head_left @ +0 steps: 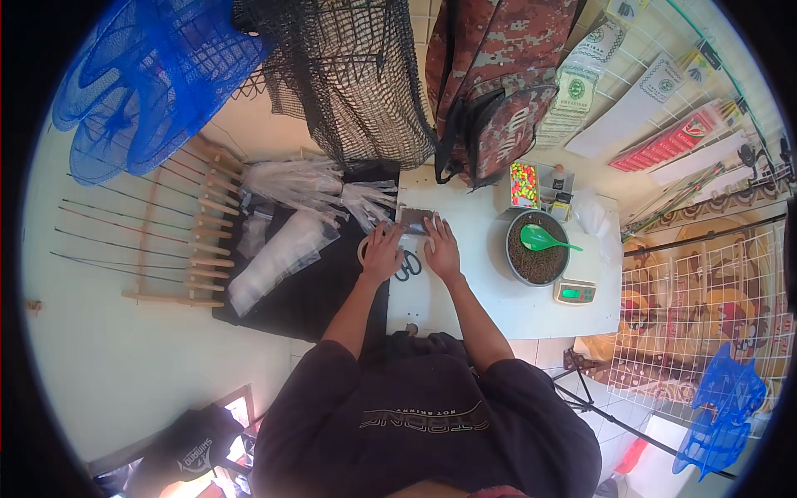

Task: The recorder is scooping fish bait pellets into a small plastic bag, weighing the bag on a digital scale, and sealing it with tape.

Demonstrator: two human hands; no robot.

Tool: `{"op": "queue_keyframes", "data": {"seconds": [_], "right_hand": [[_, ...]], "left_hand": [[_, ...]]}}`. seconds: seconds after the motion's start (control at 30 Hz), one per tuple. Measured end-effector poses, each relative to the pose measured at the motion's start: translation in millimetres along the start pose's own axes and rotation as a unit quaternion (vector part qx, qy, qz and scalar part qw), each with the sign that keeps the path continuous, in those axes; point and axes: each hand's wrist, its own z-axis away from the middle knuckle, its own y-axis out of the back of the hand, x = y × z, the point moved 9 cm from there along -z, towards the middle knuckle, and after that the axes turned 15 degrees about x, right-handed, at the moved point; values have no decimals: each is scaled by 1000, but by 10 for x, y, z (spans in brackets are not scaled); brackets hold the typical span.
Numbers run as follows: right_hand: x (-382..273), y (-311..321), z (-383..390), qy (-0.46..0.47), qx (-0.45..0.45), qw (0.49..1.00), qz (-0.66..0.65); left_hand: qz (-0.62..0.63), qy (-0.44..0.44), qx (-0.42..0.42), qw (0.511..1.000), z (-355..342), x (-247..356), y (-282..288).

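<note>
Packet point(414, 219) first: where does it lie?

Flat on the white surface point(531, 312), between the left hand point(383, 249) and the right hand point(442, 246). Its contents look dark brown, too small to make out.

And how does each hand stand?

Both are palm down with the fingers stretched out. The right hand's are spread, tips on the packet's right end. The left hand's lie closer together, tips by its left edge; how firmly they press, I cannot tell.

What is closest to them?

Black-handled scissors point(408, 266) lie between the wrists, and a roll of tape point(362, 251) sits just left of the left hand, partly hidden by it.

Farther left?

Black cloth point(311, 290) covers that side, with bundled clear plastic bags point(282, 257) on it. Beside it is a wooden rack point(210, 263) holding thin rods.

To the right?

A round bowl point(536, 283) of brown pellets point(535, 261), with a green scoop point(540, 238) resting on them. Just beside the bowl is a digital scale point(574, 292), its display lit green. Behind stands a box of bright yellow and pink pieces point(525, 184).

Anything hanging?

A camouflage backpack point(506, 83) and black netting point(349, 91), beyond the far edge; blue nets point(158, 75) at upper left.
</note>
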Motion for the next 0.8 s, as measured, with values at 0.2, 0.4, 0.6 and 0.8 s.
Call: {"op": "queue_keyframes", "data": {"seconds": [0.2, 0.4, 0.6, 0.8], "right_hand": [[-95, 229, 37, -21, 21, 1000, 9], [-181, 506, 200, -47, 48, 998, 12], [-226, 699, 280, -32, 42, 998, 41], [-228, 1025, 288, -26, 73, 995, 55]], "left_hand": [[21, -8, 33, 999, 62, 55, 86], [62, 44, 76, 994, 190, 156, 240], [80, 55, 82, 992, 263, 354, 267], [81, 60, 119, 988, 225, 557, 334]]}}
